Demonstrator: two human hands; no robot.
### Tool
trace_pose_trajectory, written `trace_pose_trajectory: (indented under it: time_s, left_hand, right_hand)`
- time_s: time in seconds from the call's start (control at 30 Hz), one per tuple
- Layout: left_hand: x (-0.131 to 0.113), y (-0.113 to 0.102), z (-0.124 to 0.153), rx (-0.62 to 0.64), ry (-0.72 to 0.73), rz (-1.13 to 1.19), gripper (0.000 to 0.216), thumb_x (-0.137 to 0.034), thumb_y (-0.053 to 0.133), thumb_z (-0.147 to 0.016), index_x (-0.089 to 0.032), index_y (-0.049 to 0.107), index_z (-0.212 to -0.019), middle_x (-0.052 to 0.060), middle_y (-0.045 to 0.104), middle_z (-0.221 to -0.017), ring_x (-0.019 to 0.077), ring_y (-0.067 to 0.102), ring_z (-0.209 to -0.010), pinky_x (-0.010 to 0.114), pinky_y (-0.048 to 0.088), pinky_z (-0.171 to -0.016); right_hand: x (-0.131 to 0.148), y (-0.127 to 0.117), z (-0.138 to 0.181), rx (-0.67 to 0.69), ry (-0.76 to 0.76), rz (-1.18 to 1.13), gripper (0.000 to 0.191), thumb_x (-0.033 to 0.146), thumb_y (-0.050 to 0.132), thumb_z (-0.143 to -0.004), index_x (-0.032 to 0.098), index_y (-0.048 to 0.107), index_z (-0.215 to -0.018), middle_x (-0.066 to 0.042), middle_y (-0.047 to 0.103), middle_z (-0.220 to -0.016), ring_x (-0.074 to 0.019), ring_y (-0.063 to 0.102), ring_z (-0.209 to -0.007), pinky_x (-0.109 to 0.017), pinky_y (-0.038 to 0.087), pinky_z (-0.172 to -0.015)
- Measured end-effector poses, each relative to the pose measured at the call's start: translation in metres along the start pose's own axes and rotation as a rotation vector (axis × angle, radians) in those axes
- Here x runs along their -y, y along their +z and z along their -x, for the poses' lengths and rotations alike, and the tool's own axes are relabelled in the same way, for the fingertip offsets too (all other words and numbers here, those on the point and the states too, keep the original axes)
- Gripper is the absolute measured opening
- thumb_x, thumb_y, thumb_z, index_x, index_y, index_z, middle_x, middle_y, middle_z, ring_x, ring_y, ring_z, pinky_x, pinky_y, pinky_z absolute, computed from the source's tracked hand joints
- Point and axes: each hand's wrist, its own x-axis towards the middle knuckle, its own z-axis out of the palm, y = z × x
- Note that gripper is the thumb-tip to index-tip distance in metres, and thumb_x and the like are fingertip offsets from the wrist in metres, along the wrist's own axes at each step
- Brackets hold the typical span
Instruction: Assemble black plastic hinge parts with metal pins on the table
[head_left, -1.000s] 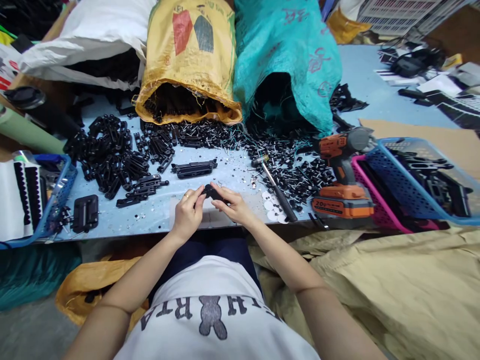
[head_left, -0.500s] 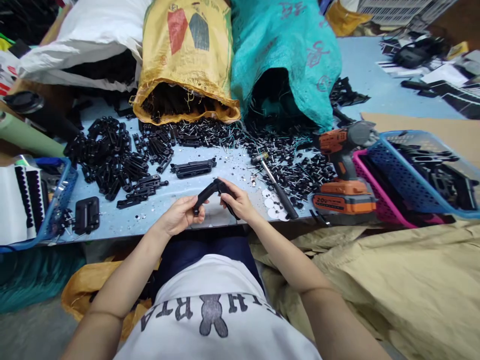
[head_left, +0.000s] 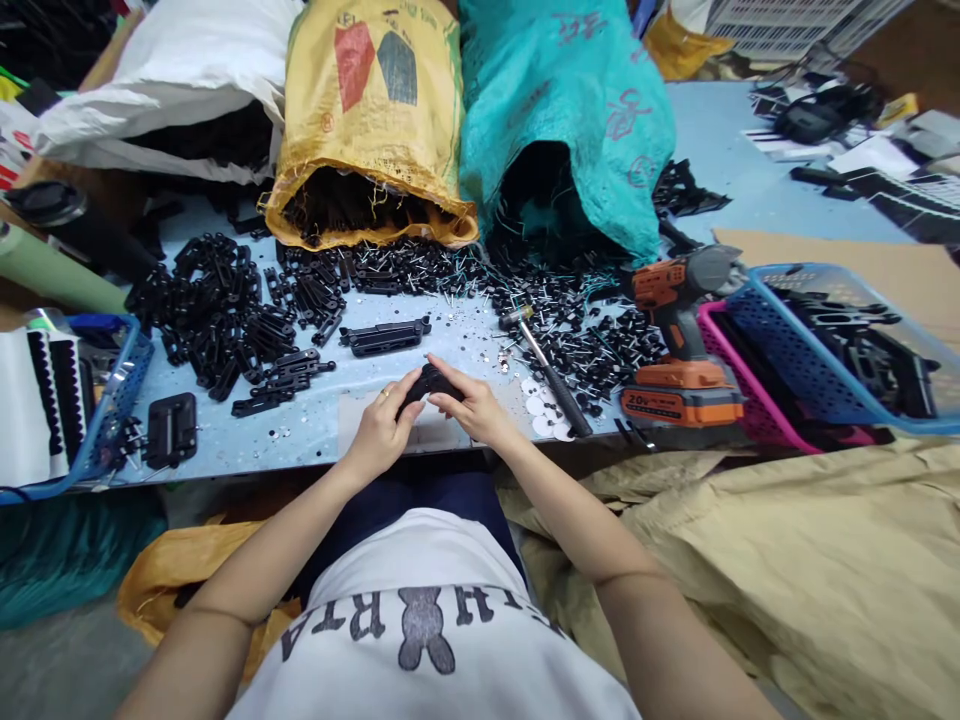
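Observation:
Both hands meet over the near edge of the blue table (head_left: 450, 345). My left hand (head_left: 381, 432), with a ring on one finger, is closed around a small black plastic part (head_left: 424, 385). My right hand (head_left: 474, 408) pinches the same part from the other side, fingers curled over it. The part is folded together between the two hands and mostly hidden by the fingers. A white patch on the table lies just under the hands.
Heaps of black plastic pieces (head_left: 225, 310) and small pins (head_left: 577, 340) cover the table. A yellow sack (head_left: 371, 120) and a teal sack (head_left: 577, 120) lie open behind. A hammer (head_left: 544, 370), an orange drill (head_left: 679, 340), blue basket (head_left: 840, 350) and pink basket (head_left: 720, 380) sit right.
Half a second ago the black part was spread open in an arch between my hands; now it is folded shut and my hands have come together over it.

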Motion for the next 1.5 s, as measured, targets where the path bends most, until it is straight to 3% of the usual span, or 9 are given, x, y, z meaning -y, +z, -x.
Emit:
trace_pose_trajectory:
  time_s: [0.13,0.23,0.63,0.93,1.03,1.17,1.3,1.4,1.5]
  left_hand:
    - [-0.003,0.013,-0.003,-0.264,0.118,-0.08,0.038,-0.027,0.04,-0.093,-0.018,0.05,-0.128,0.011,0.064,-0.109,0.0172,0.061,-0.096,0.032,0.049,-0.084]
    - [-0.005,0.011,-0.009,-0.246,0.197,-0.099,0.036,-0.026,0.041,-0.093,-0.017,0.053,-0.125,0.01,0.066,-0.099,0.0155,0.062,-0.084,0.03,0.05,-0.076]
    - [-0.02,0.027,-0.011,-0.451,0.344,-0.12,0.036,-0.021,0.036,-0.094,-0.016,0.052,-0.126,0.012,0.065,-0.11,0.0169,0.062,-0.09,0.032,0.05,-0.078]
    - [0.004,0.032,-0.008,-0.415,0.176,-0.157,0.041,-0.026,0.032,-0.094,-0.018,0.046,-0.132,0.012,0.06,-0.121,0.0204,0.054,-0.114,0.036,0.045,-0.094]
    - [0.015,0.037,-0.003,-0.353,0.018,-0.089,0.042,-0.032,0.034,-0.094,-0.019,0.045,-0.132,0.013,0.058,-0.122,0.0209,0.053,-0.116,0.036,0.044,-0.096]
    - [0.035,0.035,0.009,-0.288,-0.366,0.233,0.056,-0.042,0.049,-0.087,-0.017,0.034,-0.135,0.009,0.062,-0.099,0.0182,0.064,-0.089,0.033,0.055,-0.076]
    - [0.047,0.023,0.026,-0.23,-0.606,0.418,0.068,-0.045,0.054,-0.083,-0.017,0.025,-0.138,0.004,0.058,-0.089,0.0157,0.065,-0.076,0.031,0.057,-0.065]
    - [0.044,0.013,0.037,-0.156,-0.565,0.207,0.064,-0.043,0.054,-0.083,-0.017,0.029,-0.137,0.006,0.058,-0.091,0.0165,0.064,-0.076,0.032,0.056,-0.063]
    - [0.037,0.005,0.04,-0.194,-0.379,-0.168,0.059,-0.038,0.057,-0.081,-0.017,0.038,-0.132,0.013,0.054,-0.109,0.0208,0.06,-0.09,0.038,0.053,-0.075]
  right_hand:
    - [0.008,0.024,0.003,-0.148,0.077,-0.115,0.054,0.045,0.041,-0.091,0.023,0.036,-0.14,-0.003,0.063,-0.092,-0.0064,0.053,-0.053,-0.021,0.051,-0.054]
    - [0.009,0.033,0.006,-0.192,0.013,-0.057,0.055,0.045,0.037,-0.092,0.02,0.034,-0.141,-0.005,0.063,-0.09,-0.0076,0.053,-0.054,-0.023,0.052,-0.058]
    - [0.029,0.035,0.012,-0.386,-0.233,0.225,0.055,0.042,0.031,-0.095,0.017,0.027,-0.144,-0.012,0.055,-0.125,-0.0199,0.054,-0.114,-0.033,0.049,-0.093]
    - [0.014,0.044,0.001,-0.316,-0.139,0.218,0.052,0.041,0.03,-0.096,0.019,0.031,-0.143,-0.01,0.061,-0.116,-0.018,0.061,-0.1,-0.029,0.05,-0.085]
    - [0.008,0.038,-0.009,-0.171,-0.05,0.35,0.051,0.044,0.028,-0.095,0.021,0.036,-0.141,-0.01,0.058,-0.121,-0.0198,0.058,-0.105,-0.031,0.049,-0.087]
    - [-0.008,-0.011,-0.045,0.016,0.084,0.666,0.046,0.047,0.032,-0.094,0.024,0.053,-0.127,-0.008,0.06,-0.115,-0.0216,0.057,-0.101,-0.034,0.049,-0.082]
    - [-0.042,-0.104,-0.092,-0.408,0.181,1.042,0.048,0.041,0.036,-0.093,0.015,0.046,-0.132,-0.016,0.045,-0.129,-0.0265,0.044,-0.114,-0.038,0.043,-0.088]
    - [-0.072,-0.171,-0.115,-0.676,0.394,1.206,0.055,0.036,0.046,-0.089,0.008,0.036,-0.135,-0.026,0.033,-0.135,-0.0304,0.041,-0.113,-0.044,0.039,-0.087]
    - [-0.089,-0.213,-0.123,-0.606,0.607,1.187,0.041,0.021,0.044,-0.088,0.002,0.046,-0.123,-0.029,0.043,-0.123,-0.0272,0.047,-0.104,-0.04,0.039,-0.084]
